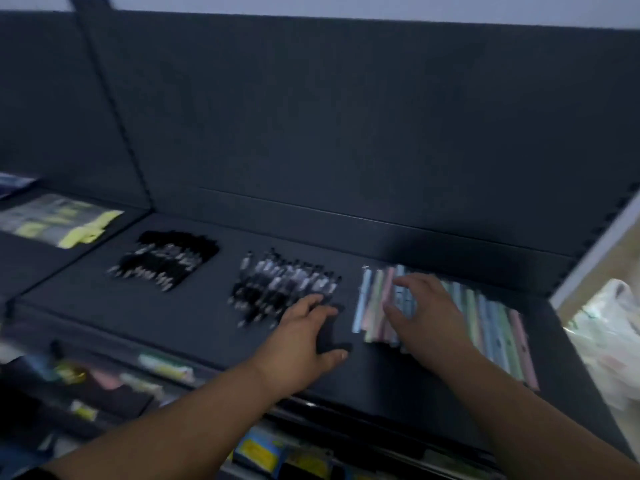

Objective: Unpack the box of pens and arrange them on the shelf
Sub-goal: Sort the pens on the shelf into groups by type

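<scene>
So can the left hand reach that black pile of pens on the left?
Probably yes. Only the flat middle pens lie between the left hand and the black pile, and the shelf is open above them.

this looks like a stationery shop. a dark display shelf [173, 320] with a tall dark back panel [346, 133] carries pens sorted by kind into separate batches: black pens [162, 265] at 10 o'clock, clear-and-black pens [284, 285] near the middle, pastel pens [485, 313] at 3 o'clock. the neighbouring bay at 9 o'clock holds yellow-labelled packets [62, 220]. below the shelf's front edge, at 7 o'clock, blurred packaged goods [166, 367] crowd together, and a slotted upright [609, 216] rises at 2 o'clock.
</scene>
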Demonstrator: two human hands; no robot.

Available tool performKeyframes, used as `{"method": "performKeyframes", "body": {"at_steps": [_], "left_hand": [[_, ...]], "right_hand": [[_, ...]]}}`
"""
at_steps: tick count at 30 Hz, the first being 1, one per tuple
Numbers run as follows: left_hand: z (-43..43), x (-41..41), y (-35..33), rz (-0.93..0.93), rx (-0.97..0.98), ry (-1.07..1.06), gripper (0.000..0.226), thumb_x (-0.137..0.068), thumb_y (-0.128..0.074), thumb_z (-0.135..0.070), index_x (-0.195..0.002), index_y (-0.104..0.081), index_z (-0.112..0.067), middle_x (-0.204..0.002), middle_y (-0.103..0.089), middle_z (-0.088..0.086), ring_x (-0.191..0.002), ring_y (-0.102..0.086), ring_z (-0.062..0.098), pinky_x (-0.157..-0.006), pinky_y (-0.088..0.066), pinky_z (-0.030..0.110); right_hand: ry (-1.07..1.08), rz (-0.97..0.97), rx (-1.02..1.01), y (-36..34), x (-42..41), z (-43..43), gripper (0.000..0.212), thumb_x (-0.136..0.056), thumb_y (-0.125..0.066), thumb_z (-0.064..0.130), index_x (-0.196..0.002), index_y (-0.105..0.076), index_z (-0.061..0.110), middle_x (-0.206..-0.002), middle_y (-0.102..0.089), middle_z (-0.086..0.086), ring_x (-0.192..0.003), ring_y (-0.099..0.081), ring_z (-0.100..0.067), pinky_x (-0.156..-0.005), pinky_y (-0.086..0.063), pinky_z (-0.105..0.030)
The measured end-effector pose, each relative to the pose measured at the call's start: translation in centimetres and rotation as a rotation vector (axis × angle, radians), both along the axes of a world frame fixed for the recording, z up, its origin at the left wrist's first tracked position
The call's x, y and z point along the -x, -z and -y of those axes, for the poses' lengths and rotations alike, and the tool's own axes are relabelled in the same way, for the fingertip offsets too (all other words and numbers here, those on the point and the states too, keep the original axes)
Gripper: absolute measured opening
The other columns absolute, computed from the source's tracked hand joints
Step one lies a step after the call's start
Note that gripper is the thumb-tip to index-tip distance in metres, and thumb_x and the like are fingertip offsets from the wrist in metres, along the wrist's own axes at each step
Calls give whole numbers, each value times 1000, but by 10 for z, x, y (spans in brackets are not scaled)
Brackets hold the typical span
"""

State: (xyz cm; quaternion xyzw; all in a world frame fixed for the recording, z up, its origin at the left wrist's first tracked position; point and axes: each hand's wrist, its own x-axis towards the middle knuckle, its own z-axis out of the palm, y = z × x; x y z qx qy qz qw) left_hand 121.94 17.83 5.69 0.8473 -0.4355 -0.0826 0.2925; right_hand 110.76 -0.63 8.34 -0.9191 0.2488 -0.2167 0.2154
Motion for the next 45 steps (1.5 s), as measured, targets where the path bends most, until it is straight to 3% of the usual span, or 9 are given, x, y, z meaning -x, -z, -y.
{"method": "performKeyframes", "body": {"at_steps": [4,7,12,16,21,27,32,38,45], "left_hand": [[-109,-23,-15,21,49,-207,67,-81,-69,-44,-139,-40,-27,-150,-24,-5,-138,-27,11,-107,-19,13],[-212,-35,-15,41,41,-404,73,-79,-73,-35,-141,-38,-22,-145,-32,-1,-135,-31,12,-101,-15,6],[-410,-18,13,-97,-104,-765,81,-76,-76,-36,-143,-35,-14,-143,-37,6,-131,-38,18,-105,-26,19],[-552,19,43,-258,-169,-1014,84,-78,-73,-42,-145,-29,-18,-147,-34,6,-130,-40,20,-104,-31,23],[-676,69,73,-432,-279,-1237,87,-78,-72,-45,-147,-25,-19,-149,-35,6,-130,-41,19,-104,-34,26],[-735,76,108,-604,-334,-1372,85,-80,-70,-46,-146,-26,-18,-148,-38,7,-128,-44,20,-102,-37,26],[-740,10,123,-667,-316,-1398,84,-80,-70,-46,-147,-26,-20,-147,-38,4,-124,-48,19,-98,-41,25],[-746,-109,115,-671,-306,-1448,79,-82,-68,-43,-146,-28,-20,-146,-40,4,-118,-52,19,-94,-45,25],[-767,-223,90,-569,-139,-1528,79,-81,-72,-40,-145,-30,-23,-144,-43,2,-126,-47,18,-97,-46,29]], "right_hand": [[-187,-19,30,-11,-40,-71,41,-83,-69,28,-122,-60,20,-126,-55,-2,-119,-51,-19,-90,-25,-13],[-348,-51,-34,-14,-72,-147,43,-84,-68,35,-124,-58,24,-122,-55,4,-108,-55,-14,-90,-35,-18],[-648,-136,-111,11,-112,-311,42,-84,-71,33,-122,-60,20,-106,-56,8,-98,-57,-9,-82,-32,-6],[-818,-382,-132,56,-131,-428,43,-84,-69,34,-122,-60,16,-119,-63,0,-108,-59,-13,-93,-40,-20],[-896,-684,-37,115,-142,-511,53,-85,-66,42,-131,-53,19,-125,-61,-1,-113,-57,-11,-93,-37,-17],[-968,-894,56,147,-193,-567,60,-86,-61,49,-137,-45,22,-131,-55,1,-118,-53,-13,-96,-40,-21],[-1042,-970,24,167,-273,-593,57,-89,-61,46,-138,-43,22,-134,-50,1,-115,-53,-13,-93,-42,-22],[-1109,-928,44,162,-406,-623,52,-85,-64,42,-131,-51,20,-128,-58,1,-113,-56,-13,-91,-40,-19],[-1176,-811,-32,124,-545,-685,60,-88,-63,43,-140,-42,24,-137,-51,2,-121,-51,-14,-89,-38,-19]]}}
